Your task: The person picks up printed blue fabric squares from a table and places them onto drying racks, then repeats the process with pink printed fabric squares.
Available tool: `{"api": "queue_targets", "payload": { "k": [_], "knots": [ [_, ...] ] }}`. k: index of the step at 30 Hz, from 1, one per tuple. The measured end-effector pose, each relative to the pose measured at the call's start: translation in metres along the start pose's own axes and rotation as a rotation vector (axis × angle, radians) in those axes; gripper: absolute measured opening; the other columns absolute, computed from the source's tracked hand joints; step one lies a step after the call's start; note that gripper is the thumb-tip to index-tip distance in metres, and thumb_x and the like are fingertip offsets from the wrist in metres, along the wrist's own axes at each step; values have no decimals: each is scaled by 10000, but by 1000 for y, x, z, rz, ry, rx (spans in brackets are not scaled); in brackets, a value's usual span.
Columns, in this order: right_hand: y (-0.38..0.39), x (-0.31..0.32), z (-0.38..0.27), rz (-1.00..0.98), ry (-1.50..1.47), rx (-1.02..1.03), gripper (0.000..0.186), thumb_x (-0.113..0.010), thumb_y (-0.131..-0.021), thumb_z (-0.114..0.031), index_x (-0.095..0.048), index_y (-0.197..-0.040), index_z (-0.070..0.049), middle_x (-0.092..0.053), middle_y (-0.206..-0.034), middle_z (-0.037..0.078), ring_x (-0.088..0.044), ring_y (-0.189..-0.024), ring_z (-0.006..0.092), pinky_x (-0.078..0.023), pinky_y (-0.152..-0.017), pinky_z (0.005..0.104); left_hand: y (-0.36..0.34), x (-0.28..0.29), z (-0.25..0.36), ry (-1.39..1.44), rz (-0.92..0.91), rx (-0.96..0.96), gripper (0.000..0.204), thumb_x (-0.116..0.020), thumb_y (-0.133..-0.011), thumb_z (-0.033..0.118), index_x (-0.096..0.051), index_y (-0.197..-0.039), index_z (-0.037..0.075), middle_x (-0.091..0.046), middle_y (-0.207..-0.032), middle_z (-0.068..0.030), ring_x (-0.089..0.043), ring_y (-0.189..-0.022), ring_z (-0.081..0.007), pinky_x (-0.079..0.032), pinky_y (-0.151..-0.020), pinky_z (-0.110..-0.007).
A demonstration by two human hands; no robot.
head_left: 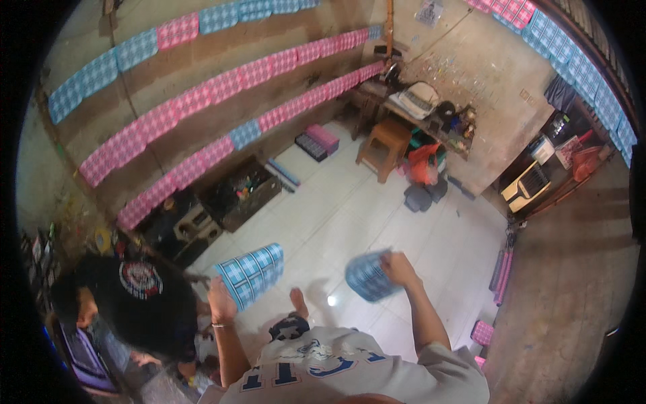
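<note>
A room with rough, stained walls (498,121) and a smooth, glossy floor of pale square tiles (303,219) fills the frame. Across the upper left, three rows of checked pieces hang one above another; the top row (138,50) shows one pink piece among blue ones, the middle row (195,101) is mostly pink, and the lowest row (202,161) has one blue piece between pink stretches. More checked pieces (565,54) hang along the upper right.

At the top centre-right stand one worn wooden table (464,143) and one brown stool (387,143) with splayed legs, an orange bag (422,163) beside it. One cream-coloured chair (527,186) lies tilted at the right.

At the lower centre, the person's left hand (221,303), a thin band on its wrist, grips the lower left edge of one blue checked sheet (249,275), flat-looking and four-sided. The right hand (401,271) is closed on the upper right edge of a second blue checked sheet (367,277), rounded and blurred. The two sheets are held well apart above the tiles. One co-worker in a dark shirt (134,310) bends over at the lower left.
</note>
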State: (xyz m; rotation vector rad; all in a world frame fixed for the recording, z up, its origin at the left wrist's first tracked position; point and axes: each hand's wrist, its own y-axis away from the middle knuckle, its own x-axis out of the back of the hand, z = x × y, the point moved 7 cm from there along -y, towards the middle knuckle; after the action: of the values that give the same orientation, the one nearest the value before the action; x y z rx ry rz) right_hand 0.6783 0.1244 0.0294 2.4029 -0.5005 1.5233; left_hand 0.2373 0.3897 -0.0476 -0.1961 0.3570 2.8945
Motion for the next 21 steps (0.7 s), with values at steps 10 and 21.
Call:
{"api": "queue_targets", "payload": {
  "k": [10,21],
  "knots": [
    [-62,81,168,382,38,-546,141,-595,-749,-111,-692,-828,-47,-644,-794,185,-627,-743,347,-504,-706,388,-209,-244,58,368,-140,160,201,-423,-913,148,-534,-952,-15,-555,-940,-26,-539,-901,-147,-422,-806,-282],
    [-268,157,340,644,-311,-539,123,-566,-730,-12,-668,-787,26,-633,-658,170,-617,-608,205,-468,-593,324,-443,-438,36,335,-159,65,101,-474,-871,78,-531,-921,11,-555,-738,-54,-529,-650,-174,-436,-610,-289]
  ]
}}
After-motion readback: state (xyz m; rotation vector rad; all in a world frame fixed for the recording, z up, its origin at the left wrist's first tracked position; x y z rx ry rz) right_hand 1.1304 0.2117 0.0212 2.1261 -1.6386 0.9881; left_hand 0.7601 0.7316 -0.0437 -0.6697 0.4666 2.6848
